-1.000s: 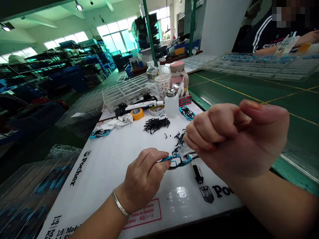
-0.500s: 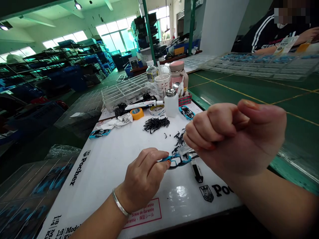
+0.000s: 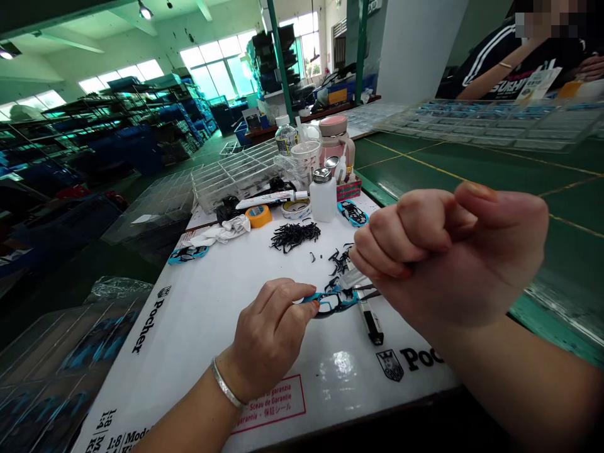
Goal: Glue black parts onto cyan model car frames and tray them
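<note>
Left hand (image 3: 271, 330) pinches the left end of a blue-and-black part (image 3: 336, 303) between thumb and fingers, just above the white board (image 3: 193, 327). Right hand (image 3: 448, 270) is curled tight around a dark-tipped tool (image 3: 370, 293), its tips at the part's right end; whether they touch cannot be determined. Loose black pieces (image 3: 295, 236) lie heaped beyond.

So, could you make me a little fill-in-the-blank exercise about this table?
1. The blue frame is pinched by the fingers of the ____ hand.
2. The heap of small strips is ____.
3. The printed rectangle near the table's front edge is outlined in ____.

Missing words: left; black; red.
</note>
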Motion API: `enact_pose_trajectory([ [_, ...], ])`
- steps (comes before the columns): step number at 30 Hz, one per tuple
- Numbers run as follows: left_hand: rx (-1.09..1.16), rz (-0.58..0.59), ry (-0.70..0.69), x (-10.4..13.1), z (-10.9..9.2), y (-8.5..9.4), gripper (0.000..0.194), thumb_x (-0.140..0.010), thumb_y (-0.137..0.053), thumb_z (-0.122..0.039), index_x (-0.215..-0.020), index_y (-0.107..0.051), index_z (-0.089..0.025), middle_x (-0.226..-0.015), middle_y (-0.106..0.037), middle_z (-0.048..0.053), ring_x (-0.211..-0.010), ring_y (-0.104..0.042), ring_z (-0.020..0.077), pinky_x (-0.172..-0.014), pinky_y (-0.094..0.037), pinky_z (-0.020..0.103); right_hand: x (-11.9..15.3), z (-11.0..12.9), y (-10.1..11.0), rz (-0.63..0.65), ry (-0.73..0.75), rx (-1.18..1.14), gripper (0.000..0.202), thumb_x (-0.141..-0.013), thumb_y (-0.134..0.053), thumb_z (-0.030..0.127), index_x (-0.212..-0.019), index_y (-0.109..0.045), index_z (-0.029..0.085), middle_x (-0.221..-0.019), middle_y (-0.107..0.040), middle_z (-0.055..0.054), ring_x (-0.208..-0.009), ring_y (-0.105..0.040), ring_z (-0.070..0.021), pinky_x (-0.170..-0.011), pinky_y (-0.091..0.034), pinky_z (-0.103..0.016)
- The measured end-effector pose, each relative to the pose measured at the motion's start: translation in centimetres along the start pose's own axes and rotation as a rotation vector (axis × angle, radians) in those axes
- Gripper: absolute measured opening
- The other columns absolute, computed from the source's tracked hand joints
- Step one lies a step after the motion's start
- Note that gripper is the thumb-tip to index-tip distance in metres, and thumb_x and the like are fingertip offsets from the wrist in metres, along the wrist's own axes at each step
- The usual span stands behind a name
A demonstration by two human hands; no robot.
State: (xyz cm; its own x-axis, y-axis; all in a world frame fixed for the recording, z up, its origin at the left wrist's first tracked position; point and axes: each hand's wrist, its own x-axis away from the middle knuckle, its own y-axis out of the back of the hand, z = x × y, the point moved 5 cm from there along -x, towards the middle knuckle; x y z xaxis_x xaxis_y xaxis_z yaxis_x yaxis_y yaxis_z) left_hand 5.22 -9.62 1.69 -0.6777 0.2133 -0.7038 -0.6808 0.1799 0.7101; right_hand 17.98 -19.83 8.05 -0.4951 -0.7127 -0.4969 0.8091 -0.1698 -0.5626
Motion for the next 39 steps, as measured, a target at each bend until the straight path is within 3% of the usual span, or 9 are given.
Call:
enact_pose_trajectory([
  [13, 0.009, -0.005, 0.008, 0.0, 0.1, 0.0, 0.026, -0.077, -0.065, 0.001, -0.088, -0.05, -0.016, -0.1, -0.064, 0.008, -0.094, -0.058, 0.0199, -0.079, -0.054, 0.034, 0.0, 0.0, -0.1, 0.003, 0.009, 0.049, 0.052, -0.089, -0.049, 0.036, -0.052, -0.017, 0.017, -0.046, -0.017, 0.005, -0.041, -0.018, -0.0078, -0.042, -0.021, -0.024],
  [18, 0.005, -0.013, -0.002, -0.1, 0.1, 0.0, 0.025, -0.076, -0.066, 0.002, -0.087, -0.05, -0.014, -0.099, -0.064, 0.009, -0.093, -0.057, 0.0196, -0.078, -0.054, 0.033, -0.1, 0.1, 0.1, 0.106, 0.042, 0.052, 0.048, -0.085, -0.048, 0.039, -0.053, -0.019, 0.018, -0.046, -0.019, 0.004, -0.041, -0.021, -0.0082, -0.042, -0.023, -0.023],
  [23, 0.006, -0.015, -0.006, -0.1, 0.1, 0.0, 0.026, -0.074, -0.067, 0.003, -0.086, -0.05, -0.014, -0.099, -0.064, 0.01, -0.093, -0.057, 0.0195, -0.079, -0.053, 0.033, 0.0, 0.0, 0.3, 0.116, 0.042, 0.063, 0.045, -0.085, -0.044, 0.038, -0.054, -0.02, 0.018, -0.048, -0.02, 0.004, -0.042, -0.022, -0.0084, -0.043, -0.026, -0.023],
  [28, 0.019, 0.006, 0.002, 0.0, 0.2, 0.0, 0.025, -0.075, -0.067, 0.002, -0.087, -0.05, -0.013, -0.101, -0.063, 0.009, -0.096, -0.056, 0.0199, -0.082, -0.052, 0.034, 0.2, 0.2, -0.7, 0.147, 0.038, 0.152, 0.052, -0.093, -0.042, 0.041, -0.052, -0.022, 0.018, -0.047, -0.019, 0.004, -0.043, -0.022, -0.0085, -0.045, -0.024, -0.025],
  [35, 0.011, 0.004, 0.005, -0.1, 0.2, 0.1, 0.023, -0.077, -0.065, 0.0, -0.087, -0.05, -0.014, -0.099, -0.063, 0.008, -0.094, -0.057, 0.0192, -0.08, -0.052, 0.033, 0.8, 0.2, -1.3, 0.514, 0.096, 0.305, 0.059, -0.097, -0.038, 0.052, -0.051, -0.027, 0.017, -0.05, -0.029, 0.003, -0.047, -0.028, -0.0078, -0.049, -0.027, -0.026],
  [37, 0.017, 0.008, 0.012, -0.2, 0.3, 0.1, 0.023, -0.078, -0.065, 0.0, -0.087, -0.05, -0.014, -0.1, -0.063, 0.008, -0.094, -0.057, 0.0192, -0.079, -0.053, 0.033, 0.4, 1.3, -0.2, 0.462, 0.157, 0.278, 0.059, -0.096, -0.04, 0.054, -0.052, -0.023, 0.018, -0.049, -0.026, 0.004, -0.045, -0.027, -0.0076, -0.048, -0.028, -0.025],
  [39, 0.017, 0.006, 0.016, -0.2, 0.4, 0.2, 0.023, -0.078, -0.066, 0.0, -0.088, -0.05, -0.014, -0.1, -0.064, 0.008, -0.094, -0.057, 0.0193, -0.079, -0.053, 0.032, 0.0, 3.2, 1.3, 0.317, 0.264, 0.3, 0.059, -0.094, -0.043, 0.053, -0.054, -0.019, 0.018, -0.051, -0.019, 0.005, -0.044, -0.02, -0.0068, -0.047, -0.026, -0.023],
])
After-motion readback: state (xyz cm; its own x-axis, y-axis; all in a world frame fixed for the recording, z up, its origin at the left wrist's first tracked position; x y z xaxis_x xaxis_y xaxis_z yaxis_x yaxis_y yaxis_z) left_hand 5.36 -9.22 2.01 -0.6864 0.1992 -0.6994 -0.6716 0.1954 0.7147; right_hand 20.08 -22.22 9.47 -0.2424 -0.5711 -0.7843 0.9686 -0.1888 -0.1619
